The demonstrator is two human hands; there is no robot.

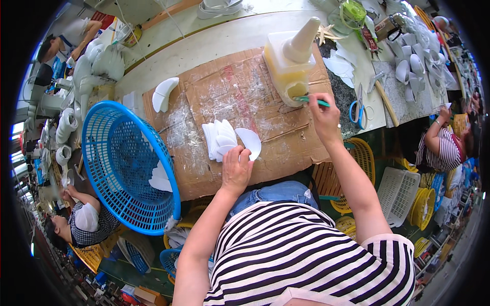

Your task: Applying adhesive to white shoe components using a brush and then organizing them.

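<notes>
Where left fingers (236, 154) rest, white pieces (219, 138), curved, overlapping

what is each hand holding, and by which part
The right hand holds a slim green tool by its right end; left hand touches white pieces, grip unclear.

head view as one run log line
left hand: touching white pieces; right hand: holding green tool; blue basket: at cardboard's left

At the frame's centre, the left hand (236, 169) touches thin, curved white pieces (219, 142) on a stained brown cardboard sheet (278, 130). The right hand (325, 116) holds a slim green tool (321, 103) at a translucent, cone-topped plastic bottle (286, 71) of yellow liquid. A round blue plastic basket (102, 163) stands at frame left; blue-handled metal scissors (360, 103) lie right.
</notes>
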